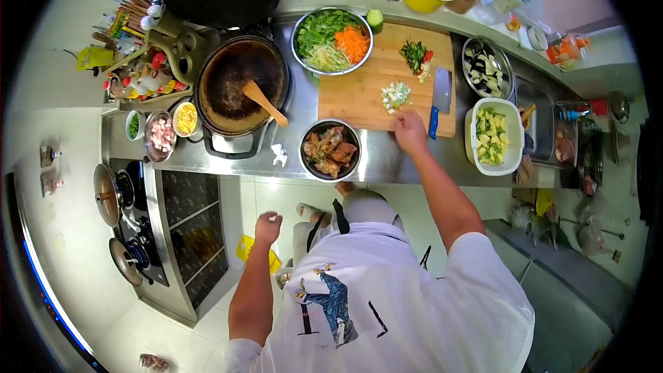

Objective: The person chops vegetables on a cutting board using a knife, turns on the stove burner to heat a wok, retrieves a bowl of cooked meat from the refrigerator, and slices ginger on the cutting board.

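My right hand (pixel 409 130) rests at the front edge of a wooden cutting board (pixel 376 100), its fingers curled inward; what they hold, if anything, is hidden. Just beyond it lies a small heap of chopped pale scallion or garlic (pixel 395 96). A cleaver (pixel 441 93) with a blue handle lies to its right. Farther back on the board are cut green and red peppers (pixel 416 56). My left hand (pixel 268 226) hangs below the counter edge, loosely closed, touching nothing. A bowl of browned meat pieces (pixel 330 150) stands on the counter between the hands.
A large wok (pixel 242 86) holds a wooden spatula (pixel 264 101). A bowl of shredded vegetables (pixel 332 41) sits at the board's back left. To the right stand a white basket of cut vegetables (pixel 512 139), a metal bowl (pixel 487 67) and a sink (pixel 535 121). Small bowls, including diced meat (pixel 161 134), stand left.
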A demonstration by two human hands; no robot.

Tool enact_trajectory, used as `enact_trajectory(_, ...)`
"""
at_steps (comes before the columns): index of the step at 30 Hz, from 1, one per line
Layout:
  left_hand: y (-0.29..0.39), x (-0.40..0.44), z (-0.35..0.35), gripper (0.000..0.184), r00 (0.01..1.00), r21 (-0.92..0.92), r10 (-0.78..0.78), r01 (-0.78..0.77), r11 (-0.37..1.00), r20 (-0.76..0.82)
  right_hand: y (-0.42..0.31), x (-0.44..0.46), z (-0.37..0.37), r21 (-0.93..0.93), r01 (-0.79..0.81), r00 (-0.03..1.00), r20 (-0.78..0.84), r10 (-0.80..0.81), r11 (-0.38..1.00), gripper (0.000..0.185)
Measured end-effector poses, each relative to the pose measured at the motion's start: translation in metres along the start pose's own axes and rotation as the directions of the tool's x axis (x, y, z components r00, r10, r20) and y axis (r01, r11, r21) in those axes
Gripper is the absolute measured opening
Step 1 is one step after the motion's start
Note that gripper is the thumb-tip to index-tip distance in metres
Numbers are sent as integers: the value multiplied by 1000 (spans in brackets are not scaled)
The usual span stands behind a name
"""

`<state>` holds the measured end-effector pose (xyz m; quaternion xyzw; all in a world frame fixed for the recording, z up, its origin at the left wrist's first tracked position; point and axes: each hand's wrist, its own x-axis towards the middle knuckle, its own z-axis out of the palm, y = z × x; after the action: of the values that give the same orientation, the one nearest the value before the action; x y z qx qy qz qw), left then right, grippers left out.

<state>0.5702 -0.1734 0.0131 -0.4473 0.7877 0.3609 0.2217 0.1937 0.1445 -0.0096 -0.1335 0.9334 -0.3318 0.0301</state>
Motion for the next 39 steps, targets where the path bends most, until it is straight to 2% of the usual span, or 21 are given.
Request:
enact_trajectory(2, -27, -12, 2, 38, 1000, 17, 2, -1, 1000, -3, -13, 1, 1, 72, 8, 998, -62, -4, 997, 12)
enact_trajectory(4, -38, -29, -3, 39, 999, -58, -41, 41, 997, 0, -26, 0, 2, 119, -124, 992, 14, 123, 985, 14)
enact_trajectory(5, -41, -37, -4, 37, 996, -128, -86, 83, 988, -16, -31, -1, 4, 125, -116, 993, 11, 115, 985, 14)
enact_trajectory(7, -39, -52, -11, 35, 995, -149, -95, 89, 985, -32, -31, -5, 11, 230, -289, 954, 153, 259, 929, 17)
enact_trajectory(10, -47, -61, -9, 31, 986, -185, -156, 143, 972, -59, -28, -15, 18, 162, -201, 969, 175, 173, 966, 18)
enact_trajectory(14, -69, -58, 0, 30, 976, -309, -212, 188, 932, -44, -19, -36, 16, 54, -268, 910, 342, 235, 962, 21)
enact_trajectory(17, -75, -52, 6, 26, 968, -372, -247, 218, 902, -33, -14, -59, 14, 53, -330, 893, 340, 294, 942, 23)
enact_trajectory(22, -78, -40, 6, 25, 983, -352, -186, 174, 920, -2, -5, -89, 3, 48, -430, 853, 349, 389, 901, 21)
enact_trajectory(24, -79, -36, 7, 24, 992, -329, -127, 121, 937, 3, 2, -98, 3, -56, -450, 811, 392, 434, 891, 22)
enact_trajectory(25, -76, -35, 7, 22, 992, -378, -122, 120, 918, 19, 10, -102, 6, -55, -459, 811, 381, 444, 887, 22)
enact_trajectory(28, -59, -39, -3, 21, 997, -345, -68, 78, 935, 42, 26, -132, 13, -53, -451, 846, 293, 446, 891, 23)
enact_trajectory(30, -78, -20, 8, 21, 996, -320, -31, 57, 946, 84, 39, -141, 4, -37, -498, 794, 382, 473, 866, 25)
enact_trajectory(32, -84, -7, 16, 21, 993, -293, -10, 44, 955, 120, 27, -153, -19, -51, -481, 807, 363, 465, 875, 25)
enact_trajectory(34, -84, -13, 16, 20, 986, -293, -91, 128, 947, 137, 31, -164, -26, -56, -461, 816, 365, 448, 885, 25)
enact_trajectory(36, -87, -17, 19, 18, 989, -310, -78, 115, 944, 129, 39, -165, -30, -4, -425, 853, 334, 402, 905, 23)
enact_trajectory(38, -110, -6, 27, 19, 965, -114, 212, -196, 974, 156, 32, -154, -44, 94, -491, 831, 351, 432, 866, 21)
enact_trajectory(39, -77, -24, 18, 20, 982, -156, -61, 89, 984, 177, 30, -148, -49, 177, -550, 802, 384, 457, 816, 19)
